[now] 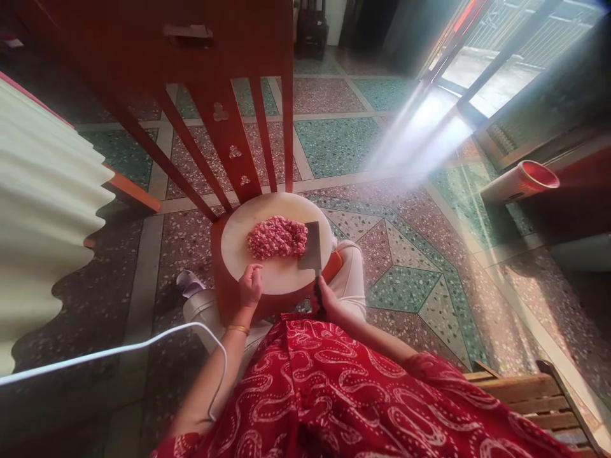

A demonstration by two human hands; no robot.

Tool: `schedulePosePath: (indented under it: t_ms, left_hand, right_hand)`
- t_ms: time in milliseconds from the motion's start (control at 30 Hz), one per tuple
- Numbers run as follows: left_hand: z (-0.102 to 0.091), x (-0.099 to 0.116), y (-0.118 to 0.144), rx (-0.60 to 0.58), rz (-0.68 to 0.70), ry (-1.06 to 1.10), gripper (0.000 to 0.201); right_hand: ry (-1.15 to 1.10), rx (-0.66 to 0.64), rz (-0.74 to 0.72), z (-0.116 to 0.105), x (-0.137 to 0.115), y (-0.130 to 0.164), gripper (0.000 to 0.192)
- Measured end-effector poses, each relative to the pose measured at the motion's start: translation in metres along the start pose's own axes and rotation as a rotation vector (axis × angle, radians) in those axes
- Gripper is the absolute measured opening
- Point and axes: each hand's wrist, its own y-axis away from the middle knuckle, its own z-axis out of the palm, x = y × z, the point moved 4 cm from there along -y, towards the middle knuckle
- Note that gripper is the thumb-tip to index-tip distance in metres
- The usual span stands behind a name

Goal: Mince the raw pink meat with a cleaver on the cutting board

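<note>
The round white chopping board [281, 277] sat just below the centre of the frame, on the seat of a red wooden chair [224, 95] whose slatted back rose toward the upper left. A flat mound of minced pink meat [277, 236] lay on the upper half of the board, slightly left of its middle. The right hand [326, 299] was closed around the dark handle of a cleaver [312, 247], whose broad blade stood at the right edge of the mound, touching or just beside it; the frame did not settle whether the edge was down on the board. The left hand [250, 284] rested on the near rim of the board, fingers loosely curled and holding nothing, close below the meat but apart from it; a gold bangle [237, 329] circled that wrist. A white cable [109, 352] ran in from the lower left across the forearm. A red patterned garment [334, 394] filled the lower frame, over a terrazzo floor [405, 254]. In judgement, the mincing step was in hand and well advanced, the meat being already finely broken. The next move would call for gathering the spread meat with the blade's flat and keeping the left fingers clear of its fall.
</note>
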Motion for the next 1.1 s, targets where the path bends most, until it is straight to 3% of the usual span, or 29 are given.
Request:
schedulePosePath:
  t_ms: [133,267,433,600,733,933,1033,1100]
  left_hand:
    - [0.001,-0.006,0.001,0.006,-0.001,0.012,0.022]
    - [0.002,-0.013,0.000,0.012,-0.009,0.012,0.025]
    - [0.002,-0.015,-0.001,0.004,-0.021,0.026,0.023]
    - [0.001,-0.014,0.002,0.007,-0.031,0.021,0.026]
    - [0.000,-0.011,0.003,0.001,-0.023,0.013,0.027]
    - [-0.001,-0.007,0.003,-0.012,-0.018,0.017,0.026]
    - [-0.002,-0.009,0.004,-0.001,-0.035,0.031,0.025]
    - [-0.001,-0.010,0.004,0.007,-0.030,0.030,0.024]
  right_hand:
    - [0.091,-0.022,-0.117,0.031,-0.027,-0.030,0.052]
    - [0.257,-0.029,-0.233,0.037,-0.050,-0.042,0.045]
    - [0.966,0.103,-0.638,0.040,-0.090,-0.039,0.032]
    - [1.435,0.072,-0.616,0.056,-0.111,-0.044,0.027]
    - [1.362,0.053,-0.656,0.054,-0.132,-0.039,0.030]
    - [0.963,-0.078,-0.951,0.054,-0.175,0.007,0.034]
    - [0.920,-0.040,-1.088,0.050,-0.165,0.015,0.044]
    - [0.996,-0.038,-1.061,0.045,-0.143,0.005,0.047]
